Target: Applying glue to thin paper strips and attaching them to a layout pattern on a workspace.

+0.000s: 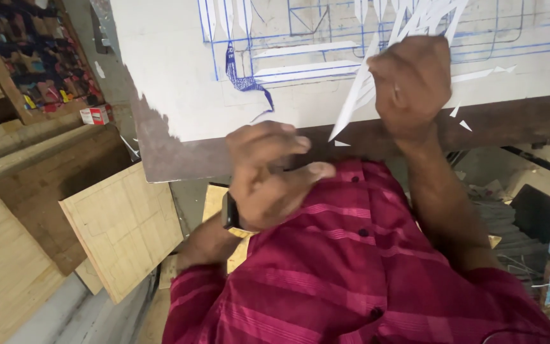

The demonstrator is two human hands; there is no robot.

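Observation:
My right hand (412, 83) is closed in a fist over the near edge of a white board (173, 70) marked with blue drawn lines. It grips a bunch of thin white pointed strips (358, 102) that fan out above and below the fist. A few small white slivers (463, 121) lie loose at the board's edge. My left hand (268, 172), with a dark watch on the wrist, hovers just in front of the brown table edge (179, 159). Its fingers are curled and the thumb points right. I see nothing in it. My red striped shirt (351, 267) fills the lower view.
Light plywood panels (122, 223) lean and lie on the floor at the left, beside darker boards (39, 191). A small red and white box (93, 114) sits further back. Scraps and a dark object (533, 210) lie under the table at the right.

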